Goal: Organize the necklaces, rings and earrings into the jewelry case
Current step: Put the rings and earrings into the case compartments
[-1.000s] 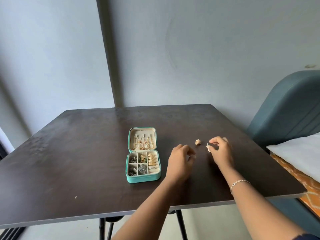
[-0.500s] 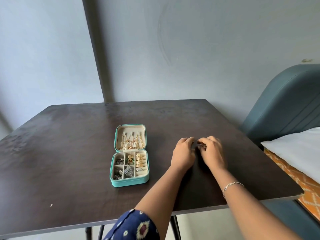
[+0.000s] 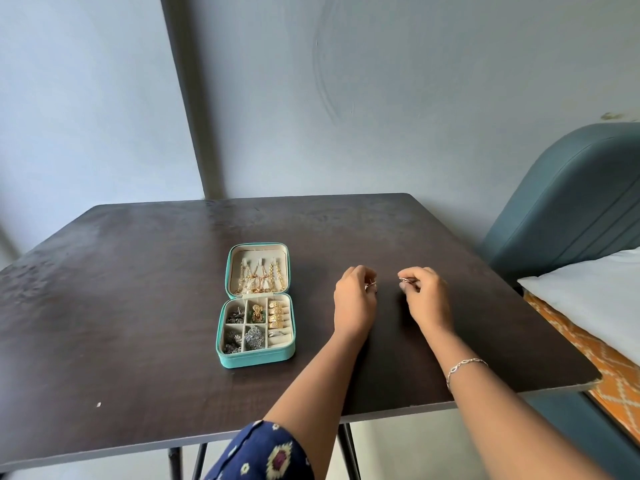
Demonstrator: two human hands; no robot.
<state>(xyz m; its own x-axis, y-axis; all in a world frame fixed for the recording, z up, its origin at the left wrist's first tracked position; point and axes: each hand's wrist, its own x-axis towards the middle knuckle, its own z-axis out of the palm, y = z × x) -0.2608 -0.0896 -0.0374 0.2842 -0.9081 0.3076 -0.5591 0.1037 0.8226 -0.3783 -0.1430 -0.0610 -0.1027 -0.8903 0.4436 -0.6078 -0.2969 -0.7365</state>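
At the centre of the frame, on a dark brown table (image 3: 138,306), a small turquoise jewelry case (image 3: 257,306), lying open with the lid flat toward the upper side. Inside the lid, cream lining with gold necklaces (image 3: 259,280) hanging from small hooks. In the lower half, cream compartments: silver earrings (image 3: 235,315) at the left, a gold piece with green in the upper middle, gold rings (image 3: 278,311) standing in the roll slots at the right, one silver ring lower right. To the right of the case, near the middle of the frame, the left hand (image 3: 354,301), fingers curled closed around a small metallic piece (image 3: 370,285), too small to name exactly. Further right, apart from it, the right hand (image 3: 427,296), pinching a small pinkish-gold piece (image 3: 404,279) between thumb and fingertips. On the right wrist, a thin silver bracelet (image 3: 465,366). At the bottom centre, a dark blue patterned sleeve (image 3: 263,455). At the right edge of the frame, a teal headboard (image 3: 571,202) and a white pillow (image 3: 595,289).
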